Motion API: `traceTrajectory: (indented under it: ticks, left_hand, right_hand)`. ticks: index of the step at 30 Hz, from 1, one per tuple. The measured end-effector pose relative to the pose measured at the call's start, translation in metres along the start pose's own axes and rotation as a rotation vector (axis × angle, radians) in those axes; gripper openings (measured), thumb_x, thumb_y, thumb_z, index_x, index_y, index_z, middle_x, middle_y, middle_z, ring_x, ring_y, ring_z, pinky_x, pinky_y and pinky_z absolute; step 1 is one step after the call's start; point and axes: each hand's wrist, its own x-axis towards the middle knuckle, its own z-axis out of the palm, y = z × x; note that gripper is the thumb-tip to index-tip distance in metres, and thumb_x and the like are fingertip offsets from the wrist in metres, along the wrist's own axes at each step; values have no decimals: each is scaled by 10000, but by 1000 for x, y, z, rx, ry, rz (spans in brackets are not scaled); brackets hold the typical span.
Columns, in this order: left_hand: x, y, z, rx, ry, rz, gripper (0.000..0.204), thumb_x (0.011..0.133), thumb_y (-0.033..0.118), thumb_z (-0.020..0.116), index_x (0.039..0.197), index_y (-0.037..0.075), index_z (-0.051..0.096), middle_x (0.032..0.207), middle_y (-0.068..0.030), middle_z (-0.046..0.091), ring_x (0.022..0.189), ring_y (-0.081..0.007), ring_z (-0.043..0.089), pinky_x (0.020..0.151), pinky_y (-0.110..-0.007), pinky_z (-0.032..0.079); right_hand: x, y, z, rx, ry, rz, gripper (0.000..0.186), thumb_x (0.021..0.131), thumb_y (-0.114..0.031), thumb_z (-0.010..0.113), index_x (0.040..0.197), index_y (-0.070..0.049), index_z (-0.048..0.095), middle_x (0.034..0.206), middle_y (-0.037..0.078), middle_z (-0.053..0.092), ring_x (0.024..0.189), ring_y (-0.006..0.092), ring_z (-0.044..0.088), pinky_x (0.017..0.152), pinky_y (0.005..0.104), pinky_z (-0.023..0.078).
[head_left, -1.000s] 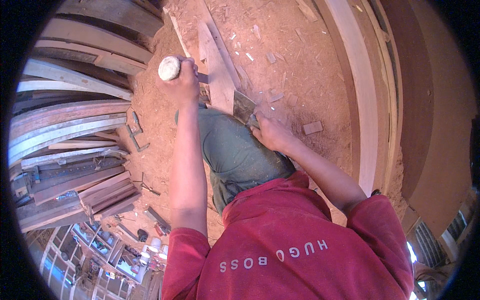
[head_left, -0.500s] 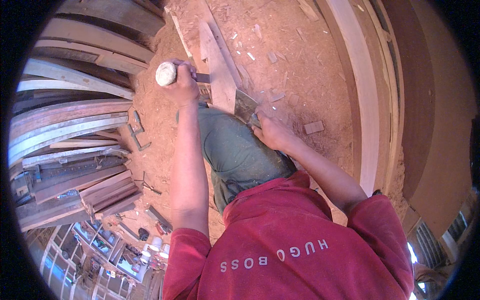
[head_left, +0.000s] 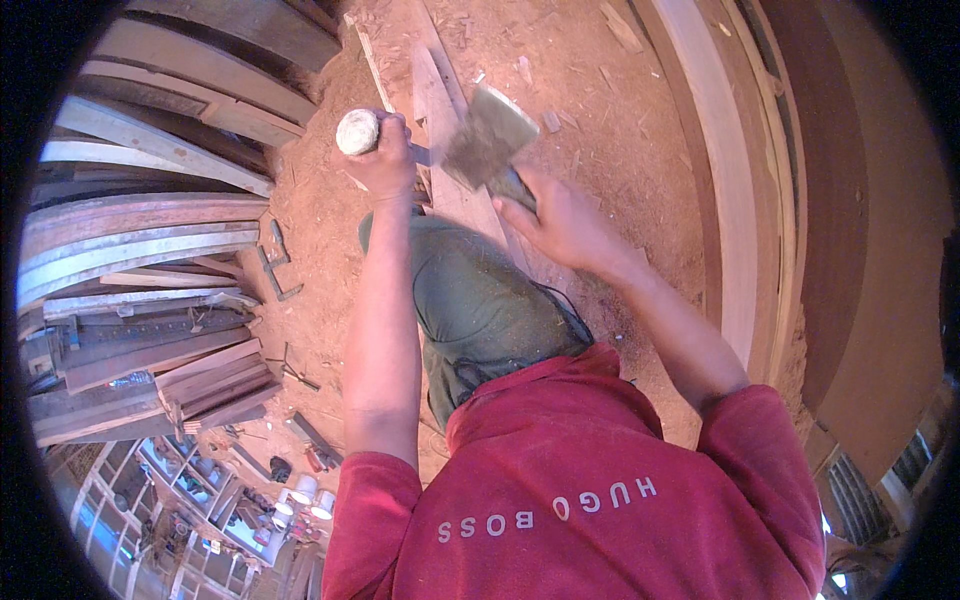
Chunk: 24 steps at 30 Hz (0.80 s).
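My left hand grips a chisel with a thick round handle whose whitish end faces up. Its flat grey blade reaches down to a long pale board on the ground; the tip is hidden. In my right hand is a short dark handle with a broad, square, grey-brown head, apparently a mallet. Blurred by motion, this head hangs above the board, to the right of the chisel. My leg in green trousers lies across or beside the board's near part.
Wood chips and offcuts cover the reddish sawdust floor. Stacked planks line the left side, with a dark clamp-like tool near their ends. Long boards run along the right. Shelves with white containers stand lower left.
My right hand has swung the mallet up and forward, from beside my knee to over the board. The left hand keeps its grip on the chisel and shifts only slightly in view.
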Motion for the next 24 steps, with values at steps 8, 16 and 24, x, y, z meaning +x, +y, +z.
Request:
traceTrajectory:
  ticks: [8,16,24]
  left_hand:
    - [-6,20,3,234,1,132,208,760,46,710,935,-9,614,861,-89,689,766,-182,675,699,-312,536]
    - [-5,-8,4,211,-52,100,305,748,63,760,999,-22,609,888,-66,683,808,-149,656,727,-316,531]
    - [4,-48,-10,140,120,207,338,738,76,775,1009,-15,595,885,-61,663,775,-148,642,700,-311,524]
  right_hand:
    - [35,-104,-62,-31,80,-344,347,915,-263,633,1109,15,564,844,286,650,843,486,643,739,522,518]
    - [56,-104,-67,-368,-87,-235,403,925,-301,616,1182,2,551,881,294,662,896,475,643,797,552,508]
    - [51,-202,-107,-196,126,-736,357,931,-280,571,1042,59,577,732,278,655,752,438,688,657,504,567]
